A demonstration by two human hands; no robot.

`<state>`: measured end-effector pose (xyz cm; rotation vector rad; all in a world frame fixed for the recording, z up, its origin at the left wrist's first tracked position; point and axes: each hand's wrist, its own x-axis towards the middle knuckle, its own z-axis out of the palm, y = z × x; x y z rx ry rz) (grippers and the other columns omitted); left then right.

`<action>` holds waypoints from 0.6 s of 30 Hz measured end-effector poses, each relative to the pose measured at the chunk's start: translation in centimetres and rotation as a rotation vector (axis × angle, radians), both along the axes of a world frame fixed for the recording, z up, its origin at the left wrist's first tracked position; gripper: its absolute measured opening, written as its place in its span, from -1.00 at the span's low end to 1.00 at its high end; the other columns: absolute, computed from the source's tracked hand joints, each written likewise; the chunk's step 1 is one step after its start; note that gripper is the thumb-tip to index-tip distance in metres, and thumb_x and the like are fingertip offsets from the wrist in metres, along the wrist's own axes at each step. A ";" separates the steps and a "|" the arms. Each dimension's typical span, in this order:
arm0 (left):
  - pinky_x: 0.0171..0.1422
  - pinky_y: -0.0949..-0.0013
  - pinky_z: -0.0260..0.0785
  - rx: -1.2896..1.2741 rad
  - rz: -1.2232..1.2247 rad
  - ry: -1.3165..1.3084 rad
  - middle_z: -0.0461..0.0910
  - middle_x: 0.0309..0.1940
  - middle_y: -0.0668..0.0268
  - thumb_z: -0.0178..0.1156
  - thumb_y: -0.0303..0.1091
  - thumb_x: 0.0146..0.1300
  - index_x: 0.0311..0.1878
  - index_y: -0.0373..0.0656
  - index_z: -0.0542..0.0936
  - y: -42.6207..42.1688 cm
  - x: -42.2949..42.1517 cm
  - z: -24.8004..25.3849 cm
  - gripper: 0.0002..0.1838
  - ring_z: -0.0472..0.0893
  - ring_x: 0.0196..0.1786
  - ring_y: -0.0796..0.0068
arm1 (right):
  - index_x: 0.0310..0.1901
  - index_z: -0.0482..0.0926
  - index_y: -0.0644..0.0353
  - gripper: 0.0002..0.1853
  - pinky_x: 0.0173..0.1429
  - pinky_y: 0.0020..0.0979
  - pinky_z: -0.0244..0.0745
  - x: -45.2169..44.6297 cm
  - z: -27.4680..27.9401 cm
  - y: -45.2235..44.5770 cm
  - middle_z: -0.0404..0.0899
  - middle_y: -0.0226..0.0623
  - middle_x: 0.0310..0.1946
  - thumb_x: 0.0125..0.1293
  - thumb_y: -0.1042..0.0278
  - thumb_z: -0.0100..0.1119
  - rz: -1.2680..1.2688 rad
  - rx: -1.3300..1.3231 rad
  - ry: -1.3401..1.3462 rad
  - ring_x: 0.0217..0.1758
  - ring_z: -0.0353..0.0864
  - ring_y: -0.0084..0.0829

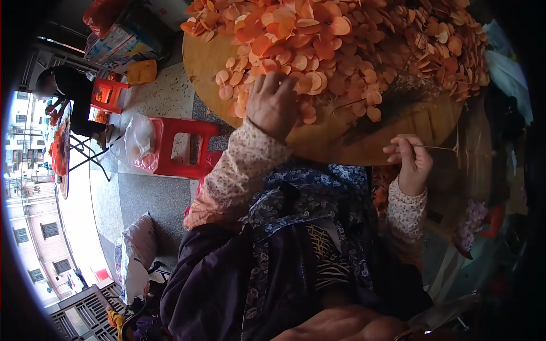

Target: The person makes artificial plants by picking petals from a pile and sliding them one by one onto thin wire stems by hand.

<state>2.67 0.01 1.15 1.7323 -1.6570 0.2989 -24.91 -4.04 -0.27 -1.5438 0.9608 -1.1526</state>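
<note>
A large heap of orange artificial leaves (324,45) covers much of the round wooden table (205,62). My left hand (273,105) reaches into the near edge of the heap, its fingers curled down among the round leaves. The leaves hide its fingertips, so what it grips cannot be seen. Off the table's front right edge, my right hand (410,162) pinches a thin stem (438,148) between thumb and fingers. The stem points right and has a small tuft at its far end. Dark, wispy sprigs (392,108) lie on the wood between my hands.
A red plastic stool (185,145) with a plastic bag stands to the left. Farther left, another person (74,94) sits at a folding table (68,153) bearing orange pieces. A stuffed sack (136,250) rests on the floor, and lilac flowers (471,221) show at right.
</note>
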 end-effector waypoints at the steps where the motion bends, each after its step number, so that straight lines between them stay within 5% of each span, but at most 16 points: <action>1: -0.08 0.18 0.40 -0.002 0.001 0.001 0.52 -0.27 0.20 0.17 -0.56 -0.08 -0.19 -0.14 0.59 -0.5 0.6 -0.3 -0.70 0.52 -0.18 0.15 | -0.30 0.51 0.37 -0.84 -0.43 -0.64 0.41 -0.1 0.3 0.0 0.54 -0.31 -0.37 0.36 0.45 0.00 0.001 -0.002 0.001 -0.41 0.61 -0.57; 5: 0.03 0.15 0.31 0.195 0.000 -0.039 0.48 -0.19 0.24 0.32 -0.41 -0.36 -0.21 -0.10 0.55 -2.5 1.9 -1.9 -0.53 0.43 -0.02 0.13 | -0.30 0.50 0.37 -0.89 -0.38 -0.63 0.41 0.3 0.1 0.3 0.52 -0.32 -0.36 0.32 0.50 0.02 0.069 -0.090 0.176 -0.40 0.56 -0.60; 8: -0.04 0.19 0.38 0.195 0.005 -0.082 0.53 -0.29 0.25 0.17 -0.50 -0.07 -0.21 -0.10 0.60 -3.2 2.2 -2.0 -0.72 0.51 -0.16 0.15 | -0.32 0.51 0.35 -0.92 -0.37 -0.61 0.43 1.0 -1.8 0.5 0.53 -0.34 -0.36 0.29 0.53 0.06 0.097 -0.038 0.224 -0.40 0.57 -0.58; 11: -0.09 0.24 0.41 0.072 -0.017 0.016 0.56 -0.33 0.22 0.17 -0.48 0.00 -0.23 -0.11 0.61 -3.5 2.5 -1.5 -0.79 0.55 -0.20 0.19 | -0.31 0.51 0.35 -0.93 -0.37 -0.60 0.46 0.9 -2.1 -0.1 0.55 -0.32 -0.34 0.28 0.53 0.08 0.146 -0.044 0.291 -0.36 0.60 -0.56; 15: -0.27 0.31 0.44 -0.079 -0.122 0.350 0.60 -0.41 0.21 0.19 -0.42 0.06 -0.19 -0.17 0.58 -3.8 2.5 0.6 -0.80 0.59 -0.34 0.23 | -0.27 0.53 0.35 -0.93 -0.38 -0.59 0.48 0.9 -1.7 -0.2 0.57 -0.29 -0.31 0.27 0.53 0.10 0.122 0.044 0.275 -0.32 0.63 -0.54; 17: -0.38 0.44 0.42 0.105 -0.373 1.122 0.60 -0.40 0.27 0.10 -0.41 0.18 -0.17 -0.24 0.58 -2.6 1.1 2.7 -0.80 0.57 -0.42 0.46 | -0.22 0.56 0.33 -0.90 -0.26 -0.61 0.49 1.0 -1.0 0.1 0.58 -0.24 -0.24 0.25 0.54 0.14 0.106 0.072 0.144 -0.21 0.63 -0.49; 18: -0.43 0.51 0.40 0.151 -0.441 1.176 0.59 -0.43 0.31 0.03 -0.39 0.25 -0.14 -0.31 0.58 -2.2 -0.1 3.3 -0.76 0.54 -0.44 0.59 | -0.22 0.56 0.33 -0.90 -0.26 -0.61 0.49 1.3 -0.5 0.3 0.58 -0.24 -0.24 0.25 0.54 0.14 0.098 0.076 0.147 -0.21 0.63 -0.49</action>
